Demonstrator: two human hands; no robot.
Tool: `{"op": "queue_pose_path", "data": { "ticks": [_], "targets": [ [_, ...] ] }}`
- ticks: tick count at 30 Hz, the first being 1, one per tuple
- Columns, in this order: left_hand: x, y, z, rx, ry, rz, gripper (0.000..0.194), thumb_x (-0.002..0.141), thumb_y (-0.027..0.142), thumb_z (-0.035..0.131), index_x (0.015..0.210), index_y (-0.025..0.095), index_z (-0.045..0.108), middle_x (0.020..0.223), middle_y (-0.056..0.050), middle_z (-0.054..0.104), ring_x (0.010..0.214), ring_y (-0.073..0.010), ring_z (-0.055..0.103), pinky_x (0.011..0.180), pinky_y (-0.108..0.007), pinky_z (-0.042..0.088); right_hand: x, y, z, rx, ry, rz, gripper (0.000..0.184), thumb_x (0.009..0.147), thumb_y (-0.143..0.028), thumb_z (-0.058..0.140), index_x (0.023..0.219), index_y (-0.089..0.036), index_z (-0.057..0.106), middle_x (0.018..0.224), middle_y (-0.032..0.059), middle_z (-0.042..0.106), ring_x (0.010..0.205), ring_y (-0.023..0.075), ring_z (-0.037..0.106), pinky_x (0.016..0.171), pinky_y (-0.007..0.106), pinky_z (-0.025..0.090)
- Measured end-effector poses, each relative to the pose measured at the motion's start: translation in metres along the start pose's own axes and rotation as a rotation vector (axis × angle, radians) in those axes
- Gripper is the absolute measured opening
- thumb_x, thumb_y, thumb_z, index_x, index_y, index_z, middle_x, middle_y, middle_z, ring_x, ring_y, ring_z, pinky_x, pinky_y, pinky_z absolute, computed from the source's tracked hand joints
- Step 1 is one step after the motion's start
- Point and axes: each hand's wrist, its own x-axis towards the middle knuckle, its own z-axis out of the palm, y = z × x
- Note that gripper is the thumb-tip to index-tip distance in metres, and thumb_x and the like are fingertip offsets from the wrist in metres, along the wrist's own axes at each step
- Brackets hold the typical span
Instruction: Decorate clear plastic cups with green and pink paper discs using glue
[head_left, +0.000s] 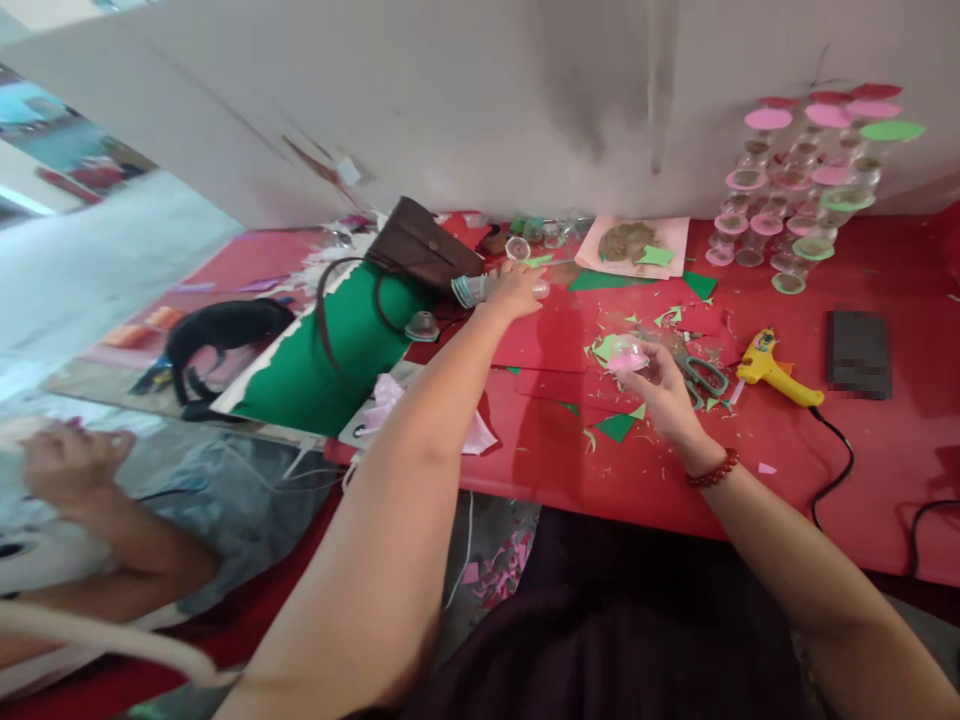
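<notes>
My left hand (519, 290) reaches to the back of the red table, its fingers closed over a stack of small clear plastic cups (469, 291). The stack lies on its side, with the rims to the left and a clear end poking out right of my fingers. Nearer the middle, my right hand (664, 385) pinches a small clear plastic cup (627, 354) with pink showing on its near side. Under and beside that hand lie green-handled scissors (705, 376) and green paper scraps (616, 428).
A yellow glue gun (776, 370) and a dark pixelated rectangle (859, 355) lie to the right. Stacked cups with coloured discs (810, 190) stand behind. Leftward are a brown bag (424, 245), green board (330, 350), black bag (217, 340) and another person's hand (75, 465).
</notes>
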Motion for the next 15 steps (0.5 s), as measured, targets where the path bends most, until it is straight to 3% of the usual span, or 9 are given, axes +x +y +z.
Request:
{"op": "queue_pose_path", "data": {
  "ticks": [3, 5, 11, 15],
  "targets": [
    [0.007, 0.003, -0.004, 0.119, -0.074, -0.098, 0.062, 0.088, 0.034, 0.075, 0.149, 0.032, 0.067, 0.156, -0.015, 0.063, 0.152, -0.0461, 0.046, 0.122, -0.069, 0.032, -0.002, -0.004, 0.003, 0.018, -0.013, 0.01, 0.049, 0.07, -0.043, 0.091, 0.108, -0.029, 0.063, 0.109, 0.0026, 0.075, 0.1, 0.0214, 0.071, 0.097, 0.042, 0.06],
    [0.007, 0.005, -0.007, 0.125, -0.054, -0.11, 0.05, 0.093, 0.039, 0.069, 0.142, 0.031, 0.072, 0.151, -0.015, 0.066, 0.148, -0.0455, 0.05, 0.119, -0.067, 0.035, -0.004, -0.007, 0.004, 0.02, -0.029, 0.007, 0.049, 0.07, -0.043, 0.091, 0.108, -0.029, 0.063, 0.11, 0.0026, 0.075, 0.101, 0.0216, 0.072, 0.098, 0.043, 0.061],
    [-0.003, 0.001, -0.008, 0.183, -0.082, -0.083, 0.041, 0.083, 0.027, 0.076, 0.124, 0.025, 0.078, 0.151, -0.016, 0.062, 0.148, -0.047, 0.047, 0.117, -0.064, 0.037, -0.008, -0.012, 0.005, 0.023, -0.072, 0.03, 0.048, 0.073, -0.045, 0.09, 0.109, -0.029, 0.062, 0.109, 0.0025, 0.074, 0.104, 0.0228, 0.072, 0.101, 0.045, 0.06],
    [-0.001, -0.01, -0.006, -0.008, 0.017, -0.085, 0.046, 0.076, 0.019, 0.08, 0.121, 0.026, 0.075, 0.146, -0.012, 0.067, 0.147, -0.0431, 0.051, 0.122, -0.063, 0.034, -0.007, -0.01, 0.006, 0.04, -0.066, 0.025, 0.048, 0.071, -0.043, 0.091, 0.107, -0.029, 0.062, 0.106, 0.0023, 0.074, 0.101, 0.0227, 0.071, 0.098, 0.045, 0.061]
  ]
}}
